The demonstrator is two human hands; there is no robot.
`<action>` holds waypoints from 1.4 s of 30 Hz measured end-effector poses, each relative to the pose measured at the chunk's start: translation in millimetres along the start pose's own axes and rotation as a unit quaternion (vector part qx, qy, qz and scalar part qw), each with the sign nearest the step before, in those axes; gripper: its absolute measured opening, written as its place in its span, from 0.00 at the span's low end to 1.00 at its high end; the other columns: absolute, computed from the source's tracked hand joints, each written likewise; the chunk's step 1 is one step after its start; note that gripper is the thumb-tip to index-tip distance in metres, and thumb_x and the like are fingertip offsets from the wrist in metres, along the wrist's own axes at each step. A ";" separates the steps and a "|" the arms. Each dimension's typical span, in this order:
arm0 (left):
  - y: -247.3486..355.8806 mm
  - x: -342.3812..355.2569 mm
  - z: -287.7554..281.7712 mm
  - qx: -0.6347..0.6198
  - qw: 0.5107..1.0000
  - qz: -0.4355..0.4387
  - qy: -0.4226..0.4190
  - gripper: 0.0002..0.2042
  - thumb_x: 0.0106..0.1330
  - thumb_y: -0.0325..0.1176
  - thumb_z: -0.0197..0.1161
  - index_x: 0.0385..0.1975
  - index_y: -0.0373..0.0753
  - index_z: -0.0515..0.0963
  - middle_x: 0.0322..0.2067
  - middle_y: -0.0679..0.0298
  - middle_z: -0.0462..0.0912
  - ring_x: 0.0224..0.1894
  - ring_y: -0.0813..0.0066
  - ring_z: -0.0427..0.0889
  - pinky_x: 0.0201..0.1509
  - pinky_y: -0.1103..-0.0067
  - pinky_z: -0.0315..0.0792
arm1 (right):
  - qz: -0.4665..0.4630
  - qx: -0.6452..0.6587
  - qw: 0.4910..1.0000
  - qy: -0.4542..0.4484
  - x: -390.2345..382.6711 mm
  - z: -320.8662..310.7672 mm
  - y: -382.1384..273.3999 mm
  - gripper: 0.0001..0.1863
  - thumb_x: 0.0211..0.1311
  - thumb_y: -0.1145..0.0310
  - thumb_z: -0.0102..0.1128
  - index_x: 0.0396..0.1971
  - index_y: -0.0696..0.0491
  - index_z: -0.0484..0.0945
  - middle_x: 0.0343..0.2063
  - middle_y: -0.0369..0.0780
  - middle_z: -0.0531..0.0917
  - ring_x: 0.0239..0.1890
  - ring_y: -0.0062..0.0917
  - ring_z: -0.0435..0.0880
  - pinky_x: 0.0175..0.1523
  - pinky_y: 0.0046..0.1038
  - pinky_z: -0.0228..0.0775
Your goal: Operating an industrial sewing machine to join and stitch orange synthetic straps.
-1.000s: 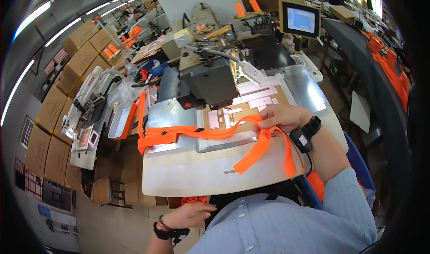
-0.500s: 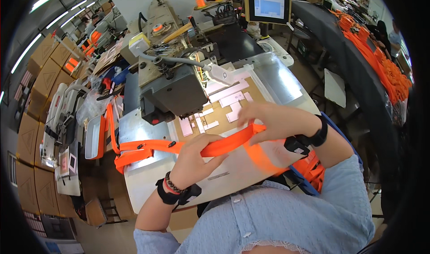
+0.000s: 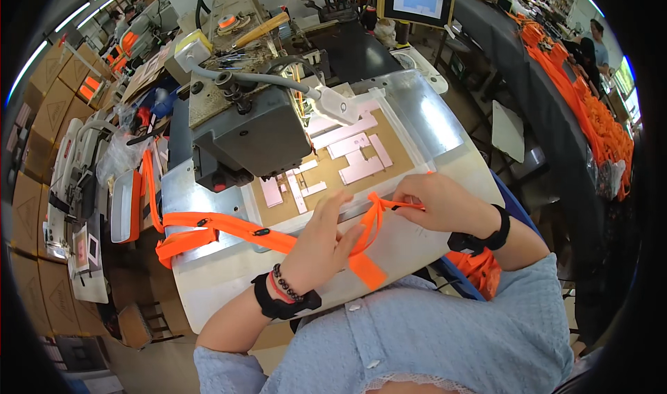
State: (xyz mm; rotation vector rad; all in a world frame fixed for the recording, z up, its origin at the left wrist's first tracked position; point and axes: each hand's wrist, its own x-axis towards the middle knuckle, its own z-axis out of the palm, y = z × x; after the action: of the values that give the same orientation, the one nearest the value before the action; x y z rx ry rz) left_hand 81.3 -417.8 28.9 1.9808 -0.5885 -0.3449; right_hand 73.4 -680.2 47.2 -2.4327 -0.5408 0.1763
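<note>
A long orange fabric strip (image 3: pixel 233 225) with small black fittings, like zipper sliders, runs across the left of the worktable towards my hands. My left hand (image 3: pixel 316 245) rests over it with fingers stretched and the thumb apart; part of the strip is hidden beneath the palm. Beyond that hand, the strip narrows into a loop, and a flat orange end (image 3: pixel 367 271) hangs towards the table's near edge. My right hand (image 3: pixel 441 203) is closed, pinching a thin orange end beside a small dark piece. A template plate (image 3: pixel 319 172) with pale pink shapes lies just beyond both hands.
A dark sewing machine head (image 3: pixel 253 140) with a lit lamp (image 3: pixel 337 106) overhangs the plate's left side. A monitor (image 3: pixel 417 2) stands at the back. A blue bin (image 3: pixel 455 276) with orange fabric sits at the near right. Orange goods (image 3: pixel 577 109) line a dark bench farther right.
My right hand has moved slightly right and pinches a thin end. The wide strip between my hands has become a narrow loop. My left fingers have straightened off the strip. The view has shifted.
</note>
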 end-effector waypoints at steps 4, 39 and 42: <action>8.6 19.6 3.4 -0.041 0.998 -0.031 -0.021 0.20 0.68 0.31 0.63 0.59 0.35 0.72 0.38 0.55 0.84 0.35 0.69 0.84 0.39 0.75 0.77 | 0.033 0.026 0.999 0.004 2.0 -17.2 -31.1 0.12 0.62 0.67 0.65 0.41 0.57 0.76 0.27 0.44 0.84 0.29 0.36 0.84 0.35 0.35 0.74; -50.3 14.1 -64.5 -0.200 0.924 -0.156 -0.285 0.08 0.71 0.26 0.58 0.45 0.31 0.78 0.37 0.65 0.85 0.34 0.80 0.84 0.37 0.82 0.79 | 0.185 0.381 0.905 0.023 67.7 -13.7 28.5 0.07 0.66 0.72 0.62 0.36 0.60 0.76 0.29 0.39 0.85 0.24 0.16 0.82 0.30 0.19 0.75; -41.0 12.0 -66.3 -0.118 0.952 -0.157 -0.235 0.06 0.71 0.27 0.58 0.42 0.31 0.77 0.38 0.62 0.84 0.33 0.79 0.85 0.37 0.81 0.80 | 0.142 0.400 0.905 0.016 58.7 -19.5 34.1 0.07 0.65 0.73 0.63 0.37 0.60 0.77 0.30 0.38 0.85 0.27 0.17 0.83 0.34 0.19 0.76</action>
State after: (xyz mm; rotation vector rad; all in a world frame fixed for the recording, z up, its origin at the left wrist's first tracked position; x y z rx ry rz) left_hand 133.5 -359.0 23.1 1.7596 -0.4947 -1.0560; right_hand 143.0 -690.7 42.1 -1.6823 -0.0520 0.3937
